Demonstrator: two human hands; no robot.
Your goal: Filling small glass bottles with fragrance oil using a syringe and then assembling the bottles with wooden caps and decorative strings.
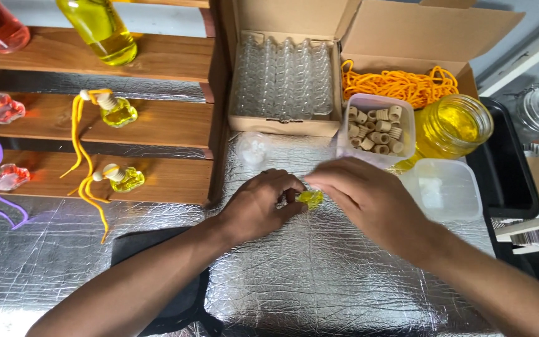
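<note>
currently both hands meet on a small yellow-filled vial (310, 198) at the middle of the foil-covered work surface (319, 281).

my left hand (258, 206) is curled shut around the vial, fingers pinching its near side; my right hand (364, 195) closes on its far end, though motion blur hides the exact finger contact. risk, as i judge it: the glass is small and its fill is liquid, so a twist or slip could spill onto the crinkled foil or tip the vial. the open jar of yellow liquid (455, 125) and the tub of wooden caps (377, 130) sit just behind my right hand, within knocking reach. wooden shelves (157, 118) at left hold finished vials.
</note>
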